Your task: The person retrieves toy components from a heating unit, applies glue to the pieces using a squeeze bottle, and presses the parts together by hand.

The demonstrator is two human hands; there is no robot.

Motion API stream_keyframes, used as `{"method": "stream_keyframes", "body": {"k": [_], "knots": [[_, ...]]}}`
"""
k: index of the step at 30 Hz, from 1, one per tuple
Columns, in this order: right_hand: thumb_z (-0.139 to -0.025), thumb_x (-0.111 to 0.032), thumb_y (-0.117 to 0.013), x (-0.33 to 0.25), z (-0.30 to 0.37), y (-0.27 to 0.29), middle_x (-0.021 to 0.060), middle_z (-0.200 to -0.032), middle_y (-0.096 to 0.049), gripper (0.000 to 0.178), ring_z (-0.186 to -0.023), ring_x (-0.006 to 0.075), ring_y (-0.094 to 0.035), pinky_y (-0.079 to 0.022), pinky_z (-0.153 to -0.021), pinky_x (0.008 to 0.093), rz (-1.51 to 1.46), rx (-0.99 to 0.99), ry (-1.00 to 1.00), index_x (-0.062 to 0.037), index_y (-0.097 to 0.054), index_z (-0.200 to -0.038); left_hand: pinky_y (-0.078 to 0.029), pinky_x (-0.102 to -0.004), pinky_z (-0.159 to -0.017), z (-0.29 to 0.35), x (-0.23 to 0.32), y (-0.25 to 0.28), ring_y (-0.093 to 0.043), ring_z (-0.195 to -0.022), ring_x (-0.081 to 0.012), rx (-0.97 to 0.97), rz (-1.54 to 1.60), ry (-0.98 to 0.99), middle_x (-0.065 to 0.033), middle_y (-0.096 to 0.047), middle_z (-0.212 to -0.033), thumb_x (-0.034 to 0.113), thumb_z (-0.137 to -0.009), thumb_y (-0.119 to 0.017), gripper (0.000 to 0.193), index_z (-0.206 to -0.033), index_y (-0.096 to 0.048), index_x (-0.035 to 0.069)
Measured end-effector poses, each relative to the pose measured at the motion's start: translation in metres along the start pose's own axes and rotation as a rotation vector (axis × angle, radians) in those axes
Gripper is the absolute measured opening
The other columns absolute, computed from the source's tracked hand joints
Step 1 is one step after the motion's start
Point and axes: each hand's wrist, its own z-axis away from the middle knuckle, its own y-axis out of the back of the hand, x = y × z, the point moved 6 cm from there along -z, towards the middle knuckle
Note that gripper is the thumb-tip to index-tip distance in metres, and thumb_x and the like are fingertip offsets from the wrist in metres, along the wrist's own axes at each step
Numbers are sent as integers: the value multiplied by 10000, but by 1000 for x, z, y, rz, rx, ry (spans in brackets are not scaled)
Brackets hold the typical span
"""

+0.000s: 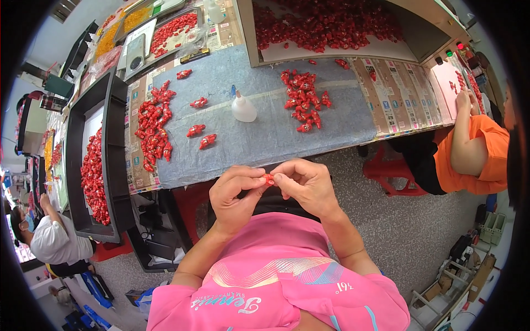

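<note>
Both hands meet over my lap, just off the table's near edge. Between their fingertips sits a small red plastic figure (269, 180), partly covered by the fingers. My left hand (238, 194) pinches it from the left, and my right hand (307, 186) grips it from the right with thumb and finger. A white squeeze bottle (243, 108) with a narrow tip stands upright on the blue cloth (237, 144) beyond my hands. Loose red figures (153, 128) lie heaped on the left, with several single ones between heap and bottle. Another group (302, 98) lies to the right.
A black crate (117, 160) holding red pieces stands at the left. At the back, an open box (252, 34) contains many more. A person in orange (473, 150) sits at the right, and another in white (62, 240) at the far left. A red stool (390, 170) stands right.
</note>
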Motion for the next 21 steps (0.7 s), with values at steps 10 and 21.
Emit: {"method": "stream_keyframes", "body": {"k": [10, 21], "knots": [[-864, -60, -627, -8, 1, 4, 22, -765, -626, 104, -620, 41, -566, -465, -538, 187, 59, -40, 72, 26, -658, -912, -511, -258, -688, 0, -1, -3, -639, -800, -187, 7, 32, 18, -98, -659, -899, -83, -659, -760, 215, -821, -666, 23], [-866, -69, -633, -14, 2, 9, 48, -876, -636, 150, -700, 65, -596, -498, -613, 197, 38, -77, 105, 25, -652, -981, -496, -278, -838, 7, -25, -7, -597, -925, -154, -69, 596, 451, -92, -600, -1018, -94, -777, -661, 166, -900, -632, 14]]}}
